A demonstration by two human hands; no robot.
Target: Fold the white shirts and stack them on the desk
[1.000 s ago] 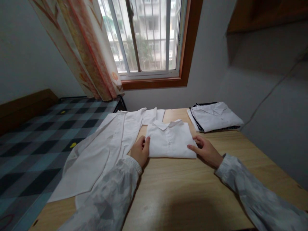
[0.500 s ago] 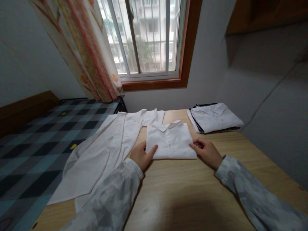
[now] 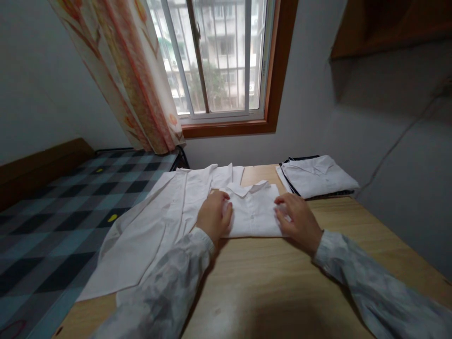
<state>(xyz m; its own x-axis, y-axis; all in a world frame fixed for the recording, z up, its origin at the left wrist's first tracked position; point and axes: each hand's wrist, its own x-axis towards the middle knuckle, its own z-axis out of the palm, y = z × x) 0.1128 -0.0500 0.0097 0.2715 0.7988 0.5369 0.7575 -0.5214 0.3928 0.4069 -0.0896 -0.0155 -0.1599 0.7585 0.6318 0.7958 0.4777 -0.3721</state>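
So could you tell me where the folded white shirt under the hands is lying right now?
In the head view, the folded white shirt lies mid-table between the left hand and right hand, right of the unfolded white shirt and in front of the stack of folded clothes.

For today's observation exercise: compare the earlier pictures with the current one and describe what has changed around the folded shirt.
Both hands moved inward from the edges onto the folded white shirt: the left hand now lies flat on its left part, the right hand on its right part. Neither grips anything. The shirt stayed in place on the table, as did the unfolded shirt and the stack of folded clothes.
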